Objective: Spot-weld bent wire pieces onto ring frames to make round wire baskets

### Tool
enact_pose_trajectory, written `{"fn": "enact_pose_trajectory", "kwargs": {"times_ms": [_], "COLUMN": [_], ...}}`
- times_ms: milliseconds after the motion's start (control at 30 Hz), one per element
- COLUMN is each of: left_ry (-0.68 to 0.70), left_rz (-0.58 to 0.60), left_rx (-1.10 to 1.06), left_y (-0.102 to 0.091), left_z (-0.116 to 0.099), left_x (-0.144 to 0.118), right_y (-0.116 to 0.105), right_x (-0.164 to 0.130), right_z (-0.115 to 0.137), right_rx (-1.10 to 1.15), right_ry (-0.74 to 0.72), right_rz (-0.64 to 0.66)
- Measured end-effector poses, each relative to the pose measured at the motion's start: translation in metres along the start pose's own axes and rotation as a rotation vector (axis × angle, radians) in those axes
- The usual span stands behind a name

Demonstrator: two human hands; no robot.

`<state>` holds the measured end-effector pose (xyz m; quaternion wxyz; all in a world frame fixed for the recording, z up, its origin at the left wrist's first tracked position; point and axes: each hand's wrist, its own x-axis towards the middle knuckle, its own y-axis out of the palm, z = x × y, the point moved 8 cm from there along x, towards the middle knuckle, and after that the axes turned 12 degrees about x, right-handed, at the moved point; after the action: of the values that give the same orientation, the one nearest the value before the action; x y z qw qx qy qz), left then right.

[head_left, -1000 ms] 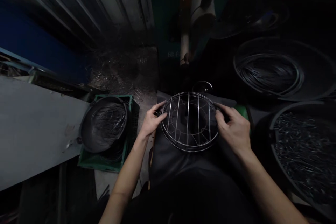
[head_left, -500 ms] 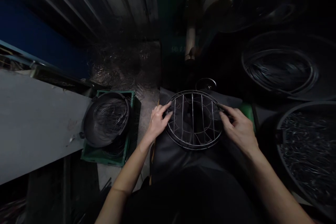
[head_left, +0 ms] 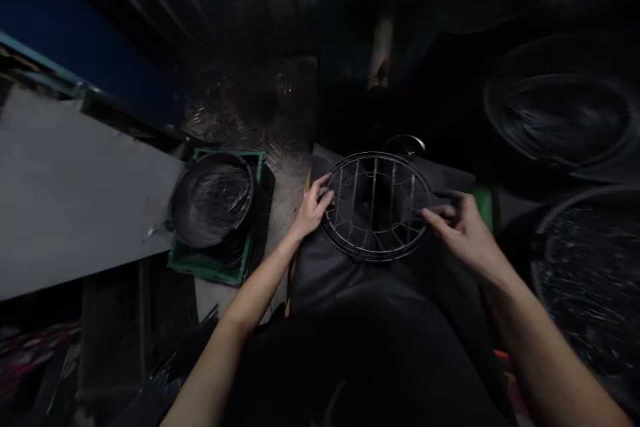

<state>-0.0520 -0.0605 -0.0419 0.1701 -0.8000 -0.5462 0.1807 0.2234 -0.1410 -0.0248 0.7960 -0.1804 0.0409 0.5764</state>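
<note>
A round wire rack [head_left: 374,208] with straight parallel bars and a double rim lies over dark cloth in front of me. My left hand [head_left: 313,208] grips its left rim, thumb and fingers closed about the wire. At the opposite side, my right hand [head_left: 463,223] has its thumb and bent fingers closed at the right rim. Thinner curved wires show beneath the bars. Just beyond the rack is a small shiny metal ring [head_left: 406,145]. The view is dim and blurred, so the exact finger contact is hard to make out.
To the left, a dark round pan [head_left: 210,200] of wire pieces rests on a green crate [head_left: 210,272], beside a grey panel [head_left: 85,193]. On the right stand a large tub [head_left: 543,247] full of small metal pieces and a basin [head_left: 560,120] of wire rings. Scattered wire covers the floor [head_left: 240,103] ahead.
The whole view has shifted, so the rack and hands appear higher and slightly to the right. My right hand's fingers are more bent at the rim. My left hand stays at the left rim.
</note>
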Motion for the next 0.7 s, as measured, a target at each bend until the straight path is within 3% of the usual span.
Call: {"fn": "enact_pose_trajectory", "kwargs": {"times_ms": [100, 167, 267, 333, 400, 500, 567, 633, 700], "left_ry": [0.021, 0.073, 0.244, 0.352, 0.399, 0.407, 0.383, 0.371, 0.432], "left_rz": [0.022, -0.005, -0.077, -0.161, -0.247, -0.268, -0.309, -0.358, -0.322], "left_rx": [-0.025, 0.05, 0.248, 0.392, 0.531, 0.663, 0.682, 0.664, 0.666], "left_y": [-0.01, -0.021, -0.037, -0.041, -0.037, -0.022, -0.019, -0.018, -0.01], "left_z": [-0.015, -0.035, -0.065, -0.068, -0.054, -0.022, -0.013, -0.023, -0.051], "left_x": [-0.013, -0.024, -0.033, -0.031, -0.026, -0.023, -0.027, -0.031, -0.026], "right_y": [-0.001, -0.004, -0.01, -0.009, 0.001, 0.017, 0.023, 0.025, 0.028], "right_x": [-0.005, -0.008, -0.011, -0.014, -0.01, 0.003, 0.009, 0.013, 0.014], "right_z": [-0.002, 0.014, 0.062, 0.081, 0.073, 0.035, 0.011, -0.002, -0.005], "right_rx": [-0.124, -0.163, -0.124, -0.157, -0.224, -0.347, -0.41, -0.449, -0.464], "right_ry": [0.111, 0.072, -0.255, -0.475, -0.575, -0.632, -0.656, -0.669, -0.669], "right_rz": [0.128, 0.208, 0.209, 0.183, 0.199, 0.252, 0.267, 0.285, 0.307]}}
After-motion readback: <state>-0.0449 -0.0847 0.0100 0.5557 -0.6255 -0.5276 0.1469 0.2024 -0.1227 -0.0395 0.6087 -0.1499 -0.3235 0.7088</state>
